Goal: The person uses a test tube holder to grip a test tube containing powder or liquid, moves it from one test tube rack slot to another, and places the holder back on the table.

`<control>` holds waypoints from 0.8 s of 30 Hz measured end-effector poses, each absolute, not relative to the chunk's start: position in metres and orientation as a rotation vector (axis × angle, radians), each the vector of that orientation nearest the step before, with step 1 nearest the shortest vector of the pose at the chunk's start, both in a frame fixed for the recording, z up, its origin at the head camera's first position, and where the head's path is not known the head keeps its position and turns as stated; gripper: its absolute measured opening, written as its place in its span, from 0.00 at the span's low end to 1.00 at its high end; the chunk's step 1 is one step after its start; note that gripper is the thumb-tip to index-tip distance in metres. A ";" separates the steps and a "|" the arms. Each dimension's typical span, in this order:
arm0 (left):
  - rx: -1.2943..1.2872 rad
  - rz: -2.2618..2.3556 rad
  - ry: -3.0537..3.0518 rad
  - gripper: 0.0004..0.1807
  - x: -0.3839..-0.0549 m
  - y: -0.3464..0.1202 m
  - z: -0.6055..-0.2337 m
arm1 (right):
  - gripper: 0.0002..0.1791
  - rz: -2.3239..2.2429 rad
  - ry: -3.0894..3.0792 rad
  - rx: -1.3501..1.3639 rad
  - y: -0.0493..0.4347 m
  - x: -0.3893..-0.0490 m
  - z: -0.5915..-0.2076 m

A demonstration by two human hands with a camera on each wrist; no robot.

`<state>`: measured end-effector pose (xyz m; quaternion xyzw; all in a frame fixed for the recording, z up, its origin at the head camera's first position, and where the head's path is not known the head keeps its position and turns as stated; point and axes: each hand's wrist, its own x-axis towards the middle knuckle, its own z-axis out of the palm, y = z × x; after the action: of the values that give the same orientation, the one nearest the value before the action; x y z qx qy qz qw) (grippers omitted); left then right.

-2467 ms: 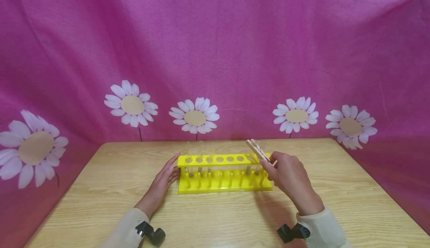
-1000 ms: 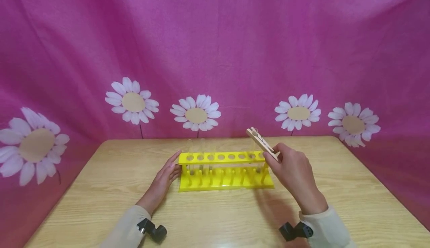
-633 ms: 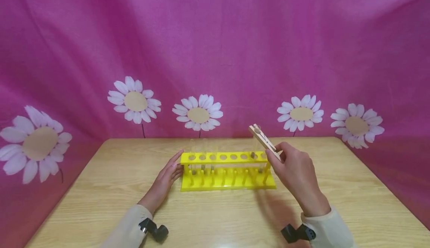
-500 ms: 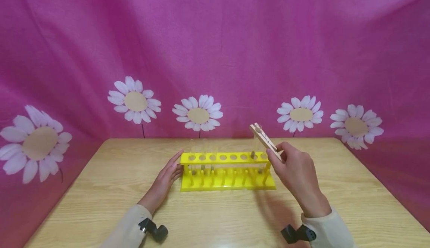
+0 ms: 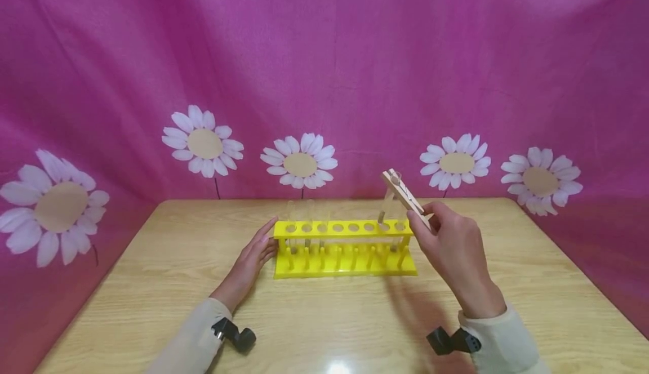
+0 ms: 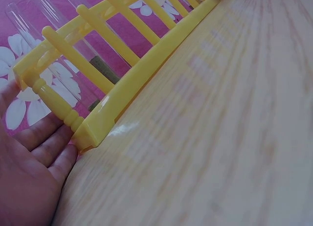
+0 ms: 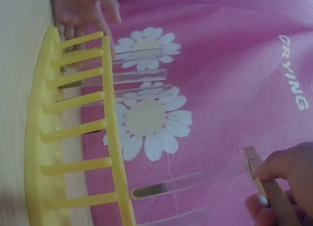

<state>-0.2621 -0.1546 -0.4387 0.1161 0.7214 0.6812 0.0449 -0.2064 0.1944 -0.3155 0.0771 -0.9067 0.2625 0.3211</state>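
My right hand (image 5: 456, 250) pinches a small wooden spring clamp (image 5: 410, 198) by its lower end, above the right end of a yellow test tube rack (image 5: 345, 271). The clamp grips a clear test tube (image 7: 195, 181) near its mouth. Dark brown matter (image 7: 150, 190) fills the tube's bottom, which sits right above the rack's top bar, slightly tilted. My left hand (image 5: 249, 261) rests against the rack's left end post with its fingers extended, as the left wrist view (image 6: 36, 162) shows close up.
Three clear tubes (image 5: 310, 212) with dark matter at their bottoms stand in the rack's left holes. Another tube (image 5: 395, 245) stands at the right end. The rack is on a wood-grain table (image 5: 324, 317), with a pink flowered cloth (image 5: 324, 81) behind.
My right hand has risen with the clamp, drawing the test tube up out of the rack's hole. The left hand has stayed at the rack's end.
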 end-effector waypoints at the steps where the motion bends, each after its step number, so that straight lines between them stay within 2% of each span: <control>1: 0.346 2.080 2.203 0.27 -0.261 -0.155 -0.440 | 0.10 0.695 -2.378 0.210 0.194 -0.206 -0.316; 12: 0.368 2.078 2.217 0.27 -0.260 -0.161 -0.445 | 0.09 0.708 -2.345 0.302 0.186 -0.207 -0.321; 24: 0.371 2.080 2.214 0.27 -0.266 -0.156 -0.442 | 0.10 0.721 -2.482 0.247 0.185 -0.212 -0.324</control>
<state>-0.2659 -0.1561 -0.4423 0.1211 0.7229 0.6790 0.0408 -0.2118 0.1847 -0.3244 0.0917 -0.9206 0.2675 0.2694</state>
